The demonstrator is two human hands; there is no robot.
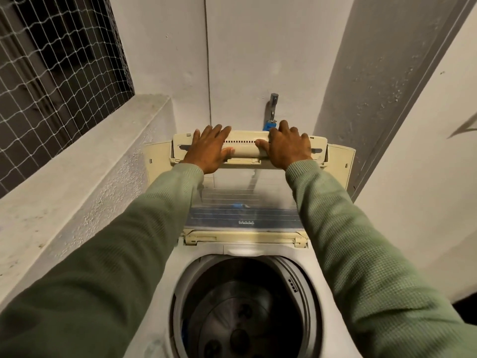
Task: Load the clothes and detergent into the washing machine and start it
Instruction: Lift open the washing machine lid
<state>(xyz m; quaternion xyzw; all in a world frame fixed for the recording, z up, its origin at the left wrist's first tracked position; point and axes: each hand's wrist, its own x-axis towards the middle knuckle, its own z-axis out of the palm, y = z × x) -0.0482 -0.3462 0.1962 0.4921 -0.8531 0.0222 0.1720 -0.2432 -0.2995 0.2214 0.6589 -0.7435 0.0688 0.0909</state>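
A top-loading washing machine (165, 275) stands below me with its drum (245, 313) uncovered; the drum looks dark with no clothes visible. Its cream lid (245, 202) with a clear panel is folded up against the back wall. My left hand (210, 148) and my right hand (287, 144) both rest on the lid's cream top bar (245, 148), fingers spread over it and thumbs under its front edge. Green sleeves cover both arms. No clothes or detergent are in view.
A metal tap (273, 104) with a blue hose fitting sticks out of the wall just behind the lid. A concrete ledge (77, 177) runs along the left under a window with wire mesh (51, 60). A wall closes in on the right.
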